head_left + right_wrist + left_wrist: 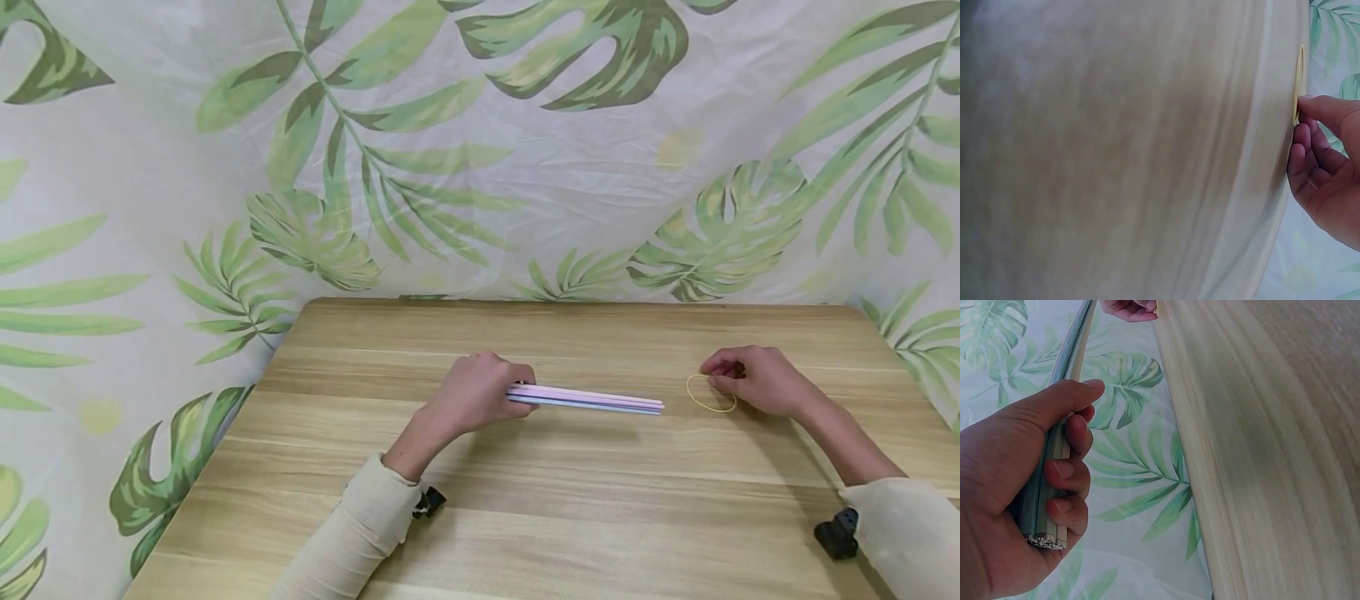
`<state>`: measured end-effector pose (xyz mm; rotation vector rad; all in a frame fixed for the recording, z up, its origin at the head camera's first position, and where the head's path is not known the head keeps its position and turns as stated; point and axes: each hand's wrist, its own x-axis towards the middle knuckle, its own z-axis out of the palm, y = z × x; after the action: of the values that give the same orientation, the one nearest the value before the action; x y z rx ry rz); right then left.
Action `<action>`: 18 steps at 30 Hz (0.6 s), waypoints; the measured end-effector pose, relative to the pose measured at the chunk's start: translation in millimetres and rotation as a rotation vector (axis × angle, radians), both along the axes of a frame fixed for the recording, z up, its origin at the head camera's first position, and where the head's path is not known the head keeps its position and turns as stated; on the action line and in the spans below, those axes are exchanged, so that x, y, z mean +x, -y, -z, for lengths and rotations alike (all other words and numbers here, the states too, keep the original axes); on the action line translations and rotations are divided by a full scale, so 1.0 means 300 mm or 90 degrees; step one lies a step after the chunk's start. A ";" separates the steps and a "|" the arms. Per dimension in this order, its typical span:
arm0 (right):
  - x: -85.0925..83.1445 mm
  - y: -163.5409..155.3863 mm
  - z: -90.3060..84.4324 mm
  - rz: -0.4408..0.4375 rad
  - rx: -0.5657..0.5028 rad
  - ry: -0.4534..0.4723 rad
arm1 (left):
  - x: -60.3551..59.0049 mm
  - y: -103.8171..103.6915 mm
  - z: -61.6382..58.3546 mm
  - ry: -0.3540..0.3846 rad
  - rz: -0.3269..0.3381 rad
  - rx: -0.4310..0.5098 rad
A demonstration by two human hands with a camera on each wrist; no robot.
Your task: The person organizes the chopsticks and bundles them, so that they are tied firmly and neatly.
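Note:
My left hand [480,392] grips a bundle of thin pastel sticks [588,398], pink, lilac and light blue. In the left wrist view the fingers and thumb wrap around the bundle [1054,447], whose rough, pale ends show below the little finger. The long free part points to the right, over the table. Off to the right, my right hand [761,382] pinches a thin yellow rubber band [693,402] between thumb and fingers. The loop hangs open on the side toward the sticks, apart from their tips. Seen by the right wrist, the band [1300,69] looks narrow, edge-on.
Both hands are over a wood-grain table [600,508]. Behind its far edge hangs a leaf-patterned cloth [562,192], which also covers the sides. A small black device sits at each wrist, by the left cuff [429,502] and the right cuff [837,535].

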<state>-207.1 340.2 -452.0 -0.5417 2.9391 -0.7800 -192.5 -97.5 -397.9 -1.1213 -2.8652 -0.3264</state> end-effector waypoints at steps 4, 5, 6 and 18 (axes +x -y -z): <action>0.001 0.003 0.000 -0.012 -0.003 -0.010 | -0.001 0.000 -0.001 0.002 0.004 -0.002; 0.001 0.004 0.001 -0.014 -0.004 -0.012 | -0.001 0.000 -0.001 0.002 0.004 -0.003; 0.002 0.004 0.002 -0.015 -0.004 -0.014 | -0.001 0.000 -0.001 0.001 0.005 -0.006; 0.017 0.007 -0.019 0.001 -0.015 0.012 | -0.009 0.000 0.009 0.002 0.001 -0.005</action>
<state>-202.0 338.0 -446.2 -0.5307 2.9171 -0.8170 -195.2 -97.5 -400.6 -1.1259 -2.8702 -0.3180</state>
